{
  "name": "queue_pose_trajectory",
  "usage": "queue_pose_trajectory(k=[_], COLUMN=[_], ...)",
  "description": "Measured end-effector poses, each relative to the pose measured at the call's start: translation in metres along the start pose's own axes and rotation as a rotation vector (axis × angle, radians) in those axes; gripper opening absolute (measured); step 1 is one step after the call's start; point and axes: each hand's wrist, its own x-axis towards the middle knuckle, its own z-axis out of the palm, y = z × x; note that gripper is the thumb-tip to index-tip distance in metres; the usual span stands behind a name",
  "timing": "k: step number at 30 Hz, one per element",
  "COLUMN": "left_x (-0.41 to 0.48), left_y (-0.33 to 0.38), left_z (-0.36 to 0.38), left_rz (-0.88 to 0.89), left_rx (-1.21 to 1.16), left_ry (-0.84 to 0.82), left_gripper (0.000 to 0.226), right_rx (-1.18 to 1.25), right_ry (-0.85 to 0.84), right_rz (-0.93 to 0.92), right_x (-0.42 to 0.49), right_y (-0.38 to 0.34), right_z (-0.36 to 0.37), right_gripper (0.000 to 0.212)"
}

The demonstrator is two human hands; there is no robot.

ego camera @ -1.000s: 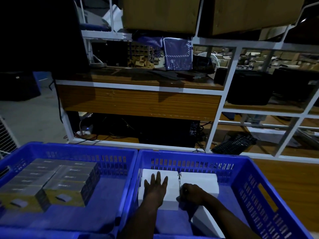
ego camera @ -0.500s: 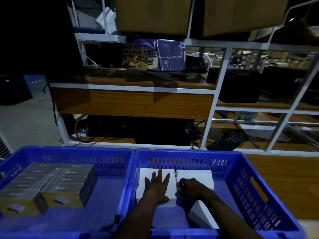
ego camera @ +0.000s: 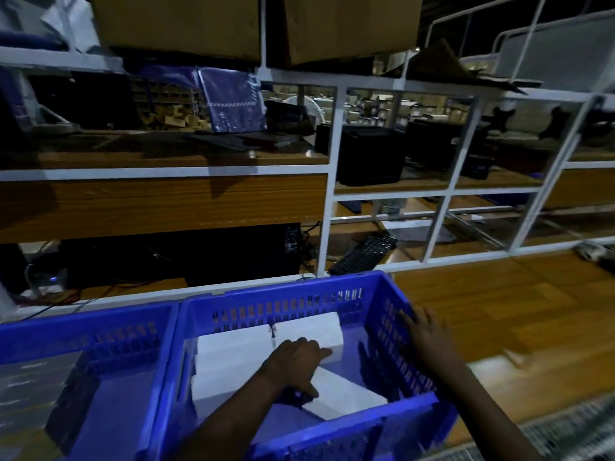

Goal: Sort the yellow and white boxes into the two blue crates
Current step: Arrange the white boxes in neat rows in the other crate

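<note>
In the right blue crate [ego camera: 286, 289], the left hand [ego camera: 294, 366] curled over the upper end of a leaning white box [ego camera: 346, 394] beside the stacked white boxes [ego camera: 233, 347], while the right hand [ego camera: 429, 337] lay spread on the crate's wall; the box looked stiff, smooth and likely light, best gripped across its narrow sides.

My left hand [ego camera: 296, 364] lies low and forward, back upward, knuckles bent and fingers curled down out of sight, the thumb [ego camera: 307, 390] spread back toward me. Whether those fingers grip anything I cannot tell. My left forearm [ego camera: 229, 417] slants up from the lower edge. My right hand [ego camera: 427, 337] is further out to the right, palm down, fingers straight and slightly spread. My right forearm [ego camera: 482, 404] comes in bare from the lower right. The hands are apart.
</note>
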Motion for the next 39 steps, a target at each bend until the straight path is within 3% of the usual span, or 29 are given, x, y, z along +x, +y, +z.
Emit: queue_pose_trajectory(k=[6, 15, 22, 30, 35, 38, 39], left_x=[0.018, 0.030, 0.026, 0.004, -0.019, -0.032, -0.035], left_y=[0.016, 0.017, 0.015, 0.001, -0.017, -0.025, -0.026], left_z=[0.014, 0.030, 0.021, -0.004, -0.016, -0.025, -0.028], left_rz=[0.095, 0.063, 0.071, -0.051, -0.200, -0.333, -0.398], left_rx=[0.152, 0.083, 0.029, -0.056, -0.197, -0.316, -0.365], left_ry=[-0.126, -0.193, -0.108, 0.010, 0.119, 0.212, 0.261], left_gripper=[0.104, 0.108, 0.101, 0.094, 0.101, 0.105, 0.105], right_rx=[0.051, -0.015, 0.010, -0.034, -0.010, 0.005, 0.052], right_ry=[-0.051, -0.025, -0.020, -0.031, -0.042, 0.046, 0.085], right_rz=[0.027, 0.019, 0.022, 0.055, 0.081, 0.065, 0.040], right_x=[-0.004, -0.003, -0.003, -0.004, -0.002, 0.000, 0.002], right_y=[0.011, 0.013, 0.016, 0.013, 0.005, -0.023, -0.033], right_z=[0.013, 0.014, 0.018, 0.019, 0.014, 0.001, 0.000], right_gripper=[0.092, 0.095, 0.095, 0.092, 0.086, 0.071, 0.074])
